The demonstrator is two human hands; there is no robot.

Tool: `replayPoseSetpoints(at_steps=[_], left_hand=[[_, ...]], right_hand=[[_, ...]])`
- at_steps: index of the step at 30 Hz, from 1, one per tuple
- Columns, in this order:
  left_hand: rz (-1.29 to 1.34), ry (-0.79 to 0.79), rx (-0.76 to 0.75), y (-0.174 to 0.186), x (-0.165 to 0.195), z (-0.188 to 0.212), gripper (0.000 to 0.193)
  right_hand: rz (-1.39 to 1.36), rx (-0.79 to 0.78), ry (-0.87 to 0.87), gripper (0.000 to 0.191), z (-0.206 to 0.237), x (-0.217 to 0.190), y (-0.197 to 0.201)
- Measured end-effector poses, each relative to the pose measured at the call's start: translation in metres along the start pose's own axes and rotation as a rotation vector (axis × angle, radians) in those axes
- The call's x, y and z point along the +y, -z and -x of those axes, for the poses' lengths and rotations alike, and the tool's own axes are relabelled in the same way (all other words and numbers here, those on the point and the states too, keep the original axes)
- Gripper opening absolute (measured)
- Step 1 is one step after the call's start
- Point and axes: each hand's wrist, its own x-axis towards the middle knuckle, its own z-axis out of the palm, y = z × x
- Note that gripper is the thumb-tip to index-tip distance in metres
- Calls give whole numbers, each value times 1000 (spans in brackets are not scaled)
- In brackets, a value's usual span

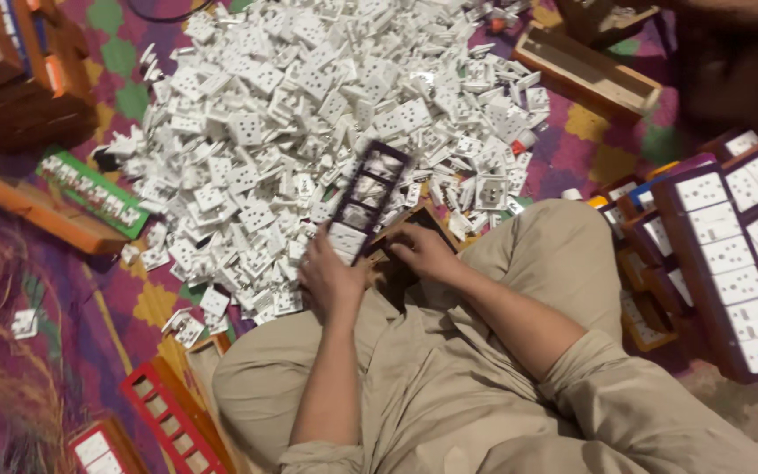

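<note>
At the pile's near edge, left hand and right hand grip a dark slotted frame; its tilt could spill the white socket pieces.

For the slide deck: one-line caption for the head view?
Seated person's left hand and right hand hold a dark slotted rectangular frame beside a heap of white square plastic socket modules.

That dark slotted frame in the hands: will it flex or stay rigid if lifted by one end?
The dark frame likely stays fairly stiff: it juts up straight from the left hand. Probably light, being mostly open windows. Its thin bars may crack if twisted.
</note>
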Motion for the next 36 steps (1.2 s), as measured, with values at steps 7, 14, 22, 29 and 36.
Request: replayPoseSetpoints(at_steps=[7,14,22,29,36], left_hand=[[319,59,209,-1,-14,-4,104],[356,266,-17,6,-5,-10,107],[159,88,46,4,-7,-2,108],[155,-43,95,-7,-7,7,97],[135,-185,73,-3,-9,17,94]], right_hand=[[969,-16,-294,41,-34,-29,107],[1245,-118,-50,16,-43,-3,130],[102,185,-349,11,-37,-24,126],[-694,330,-383,19,13,-44,74],[-503,119,-213,20,21,-62,50]])
